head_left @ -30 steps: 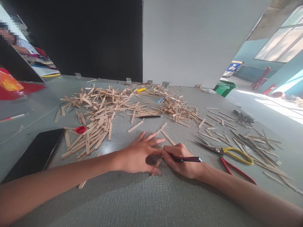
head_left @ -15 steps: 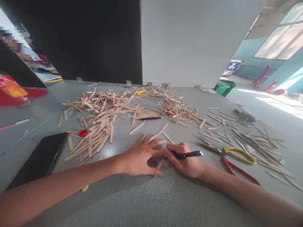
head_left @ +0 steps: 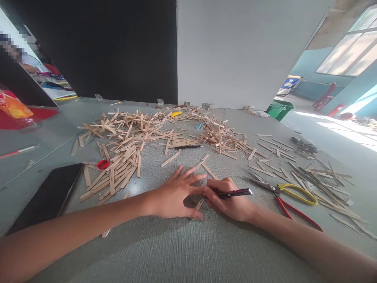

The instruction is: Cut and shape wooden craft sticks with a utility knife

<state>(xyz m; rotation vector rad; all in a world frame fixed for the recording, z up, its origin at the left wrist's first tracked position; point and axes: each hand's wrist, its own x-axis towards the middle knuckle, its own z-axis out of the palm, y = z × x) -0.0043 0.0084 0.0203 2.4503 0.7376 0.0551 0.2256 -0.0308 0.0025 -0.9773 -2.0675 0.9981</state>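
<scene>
My left hand [head_left: 176, 195] rests on the grey table with its fingers spread, its thumb and forefinger pinning a short wooden stick [head_left: 200, 204] flat. My right hand [head_left: 228, 200] is closed round a dark pen [head_left: 235, 193], whose tip meets the stick right beside my left fingertips. A few loose sticks [head_left: 206, 165] lie just beyond both hands.
A big heap of wooden sticks [head_left: 129, 137] covers the table's middle and left. Scissors with yellow and red handles [head_left: 287, 194] lie to the right beside thin dark sticks [head_left: 321, 179]. A black phone [head_left: 47, 196] and a red cap [head_left: 103, 164] sit left; a second pen [head_left: 188, 146] lies ahead.
The pen has tilted up a little in my right hand and both hands have shifted slightly on the stick. Nothing else on the table has moved.
</scene>
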